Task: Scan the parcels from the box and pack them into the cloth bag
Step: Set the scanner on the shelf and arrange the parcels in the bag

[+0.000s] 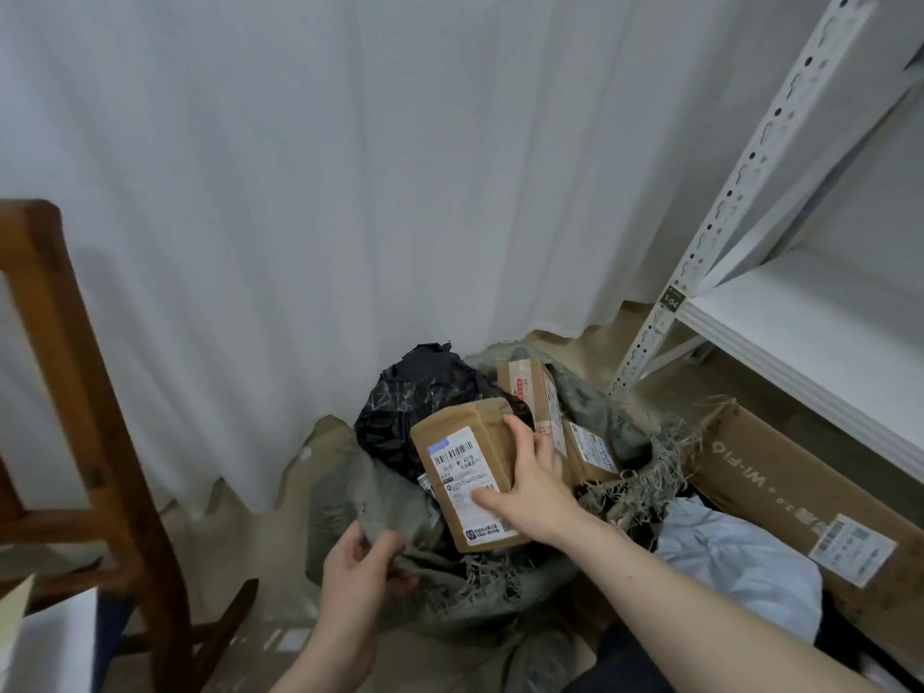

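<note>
A grey-green cloth bag (350,497) with frayed edges lies open on the floor at the centre. My left hand (357,567) pinches its near rim and holds it open. My right hand (532,480) grips a brown cardboard parcel (457,442) with a white shipping label, held over the bag's mouth. Inside the bag lie a black plastic parcel (415,392) and two more brown parcels (530,387), (590,452). A large cardboard box (780,487) sits at the right, with a pale blue plastic parcel (740,562) in it.
A wooden chair (75,417) stands at the left. A white metal shelf rack (800,312) rises at the right above the box. White curtains (300,192) hang behind the bag. Brown cardboard covers the floor.
</note>
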